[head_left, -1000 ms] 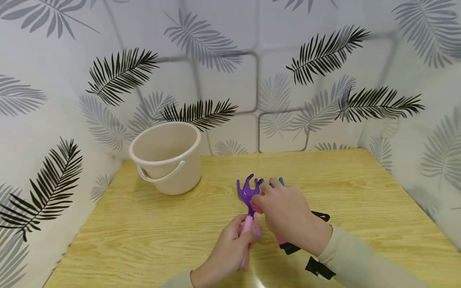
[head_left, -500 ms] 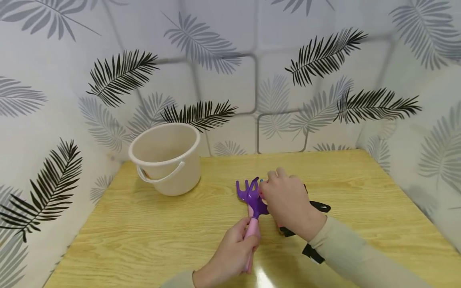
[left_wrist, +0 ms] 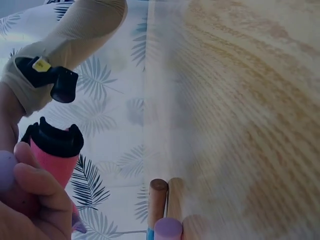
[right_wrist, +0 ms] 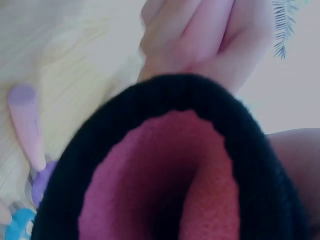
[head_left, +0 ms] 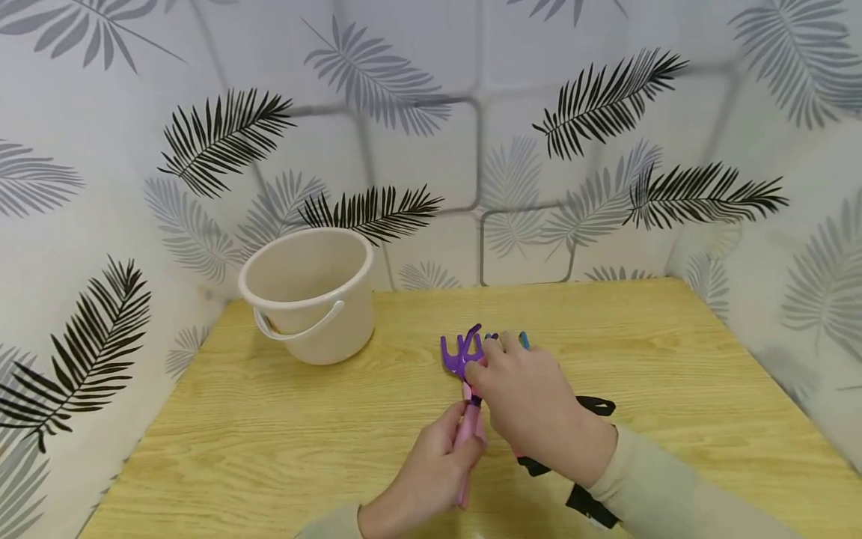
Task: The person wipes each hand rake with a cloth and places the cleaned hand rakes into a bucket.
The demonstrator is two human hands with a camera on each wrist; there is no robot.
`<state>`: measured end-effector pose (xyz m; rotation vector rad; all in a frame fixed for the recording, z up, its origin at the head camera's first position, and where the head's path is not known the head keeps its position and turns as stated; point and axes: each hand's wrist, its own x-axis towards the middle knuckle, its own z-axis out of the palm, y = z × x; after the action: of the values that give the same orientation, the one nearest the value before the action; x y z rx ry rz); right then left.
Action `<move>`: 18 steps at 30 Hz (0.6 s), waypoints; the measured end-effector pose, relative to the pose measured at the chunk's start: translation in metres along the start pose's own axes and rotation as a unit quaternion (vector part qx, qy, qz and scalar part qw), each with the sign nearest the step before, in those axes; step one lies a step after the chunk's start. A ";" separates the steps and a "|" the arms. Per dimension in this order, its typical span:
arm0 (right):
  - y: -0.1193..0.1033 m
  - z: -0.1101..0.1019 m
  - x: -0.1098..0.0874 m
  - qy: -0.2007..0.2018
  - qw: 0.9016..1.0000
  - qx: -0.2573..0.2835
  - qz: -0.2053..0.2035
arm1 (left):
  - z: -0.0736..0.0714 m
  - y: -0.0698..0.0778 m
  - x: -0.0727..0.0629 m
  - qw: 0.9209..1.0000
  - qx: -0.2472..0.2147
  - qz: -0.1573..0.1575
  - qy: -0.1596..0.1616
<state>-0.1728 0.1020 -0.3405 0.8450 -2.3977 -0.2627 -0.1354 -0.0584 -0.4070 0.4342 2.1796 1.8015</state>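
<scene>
My left hand (head_left: 434, 460) grips the pink handle (head_left: 469, 423) of a small purple garden cultivator. One curved purple tine (head_left: 474, 329) shows above my right hand; the rest of its head is mostly hidden. My right hand (head_left: 532, 397) holds a pink cloth, tube-shaped like a glove, with a black cuff (head_left: 532, 466), and presses it at the cultivator's neck. In the left wrist view the pink cloth (left_wrist: 57, 167) hangs beside my left fingers (left_wrist: 42, 185). The cuff's opening, with its pink lining (right_wrist: 125, 175), fills much of the right wrist view.
A purple garden fork (head_left: 453, 363) lies on the table (head_left: 269, 442) behind the cultivator. A blue tool tip (head_left: 524, 340) shows past my right hand. Loose handles, one brown (left_wrist: 158, 197), one lilac-ended (left_wrist: 168, 227), lie farther off. A cream bucket (head_left: 337, 322) stands back left.
The cultivator has turned in my left hand. My right hand shifted up and away from its neck, then came back left over it with the pink cloth. The bucket stays put.
</scene>
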 end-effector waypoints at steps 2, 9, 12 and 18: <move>0.001 0.002 0.003 0.004 1.000 -0.001 0.008 | 0.000 -0.001 -0.002 1.000 0.014 0.010 -0.005; 0.004 0.010 0.012 0.001 0.999 0.000 0.034 | 0.002 -0.003 -0.004 0.999 0.023 -0.002 -0.033; 0.006 0.012 0.016 0.000 0.999 0.002 0.048 | 0.003 -0.002 -0.005 0.999 0.023 -0.006 -0.032; 0.006 0.007 0.018 -0.038 0.998 0.009 0.046 | 0.002 -0.001 -0.003 1.000 -0.008 -0.016 -0.026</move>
<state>-0.1911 0.0959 -0.3359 0.7426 -2.5053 -0.2426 -0.1318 -0.0581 -0.4087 0.4358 2.1249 1.7695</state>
